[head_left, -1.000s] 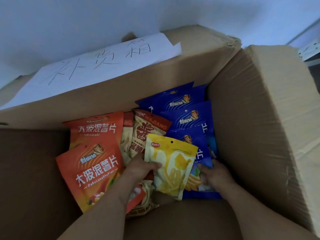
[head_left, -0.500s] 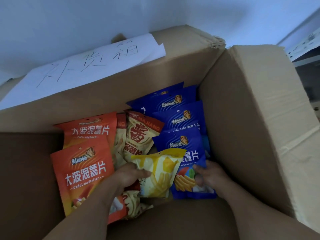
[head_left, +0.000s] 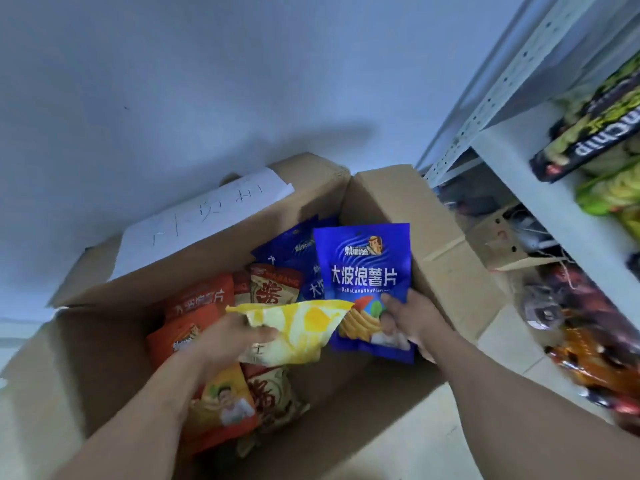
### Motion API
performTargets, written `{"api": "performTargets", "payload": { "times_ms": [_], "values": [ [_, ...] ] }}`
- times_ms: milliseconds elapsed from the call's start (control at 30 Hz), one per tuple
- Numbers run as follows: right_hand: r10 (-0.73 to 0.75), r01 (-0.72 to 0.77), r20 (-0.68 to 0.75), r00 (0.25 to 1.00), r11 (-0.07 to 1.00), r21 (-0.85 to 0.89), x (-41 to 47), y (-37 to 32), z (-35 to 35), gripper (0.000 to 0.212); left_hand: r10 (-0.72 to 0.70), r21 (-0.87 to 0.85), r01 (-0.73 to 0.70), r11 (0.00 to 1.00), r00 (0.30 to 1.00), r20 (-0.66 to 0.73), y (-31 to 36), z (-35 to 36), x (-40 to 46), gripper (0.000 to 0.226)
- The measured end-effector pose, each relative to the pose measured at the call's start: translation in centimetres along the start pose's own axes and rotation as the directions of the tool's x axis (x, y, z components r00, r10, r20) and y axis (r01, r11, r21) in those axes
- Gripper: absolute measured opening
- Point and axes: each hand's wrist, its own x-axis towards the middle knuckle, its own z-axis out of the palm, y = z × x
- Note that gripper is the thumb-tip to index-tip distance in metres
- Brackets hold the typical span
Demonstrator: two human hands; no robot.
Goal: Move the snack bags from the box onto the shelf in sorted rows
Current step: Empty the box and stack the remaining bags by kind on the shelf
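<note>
At the centre of the frame the left hand [head_left: 235, 336] is pinching the yellow snack bag [head_left: 304, 329] by its upper corner, and it is sagging limply over the cardboard box [head_left: 398, 202]. Just right of it, the right hand [head_left: 414, 318] is gripping the blue chip bag [head_left: 363, 271] at its lower edge, upright above the box. Both look light, crinkly and slick, with crushable contents; holding the sealed edges seems safest. Orange chip bags [head_left: 201, 299] are lying in the box; the shelf [head_left: 540, 188] is standing at right.
</note>
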Motion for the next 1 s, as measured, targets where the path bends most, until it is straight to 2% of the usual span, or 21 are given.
{"api": "performTargets", "payload": {
  "times_ms": [100, 333, 467, 667, 833, 900, 933, 1000],
  "values": [
    [-0.108, 0.118, -0.155, 0.982, 0.991, 0.060, -5.8, -1.6, -1.7, 0.034, 0.093, 0.060, -0.094, 0.994, 0.995, 0.025, 2.9, -0.7, -5.4, 0.026],
    [-0.111, 0.199, -0.336, 0.935, 0.949, 0.243, -22.4, -5.9, -8.0, 0.013, 0.187, 0.131, -0.219, 0.967, 0.957, 0.223, 9.9, 1.9, -18.0, 0.038],
    [-0.123, 0.256, -0.421, 0.899, 0.927, 0.274, -29.2, -6.4, -13.3, 0.017, 0.227, 0.193, -0.295, 0.936, 0.923, 0.311, 14.4, 6.0, -23.3, 0.035],
    [-0.116, 0.334, -0.578, 0.808, 0.898, 0.286, -36.6, -3.8, -22.9, 0.030, 0.389, 0.227, -0.517, 0.825, 0.812, 0.435, 21.2, 13.2, -28.5, 0.033],
    [-0.118, 0.393, -0.648, 0.753, 0.870, 0.298, -42.0, -0.5, -29.6, 0.024, 0.394, 0.242, -0.593, 0.768, 0.736, 0.550, 24.4, 20.4, -32.0, 0.035],
    [-0.131, 0.424, -0.677, 0.724, 0.859, 0.288, -44.4, 0.3, -31.9, 0.020, 0.379, 0.235, -0.589, 0.773, 0.727, 0.573, 25.2, 23.2, -32.9, 0.033],
    [-0.134, 0.435, -0.685, 0.716, 0.853, 0.288, -45.3, 0.9, -33.1, 0.019, 0.366, 0.238, -0.585, 0.775, 0.723, 0.586, 25.6, 24.6, -33.3, 0.037],
    [-0.132, 0.449, -0.707, 0.695, 0.848, 0.283, -47.1, 2.2, -35.4, 0.022, 0.347, 0.238, -0.598, 0.765, 0.695, 0.630, 26.3, 27.2, -33.7, 0.068]
  ]
}}
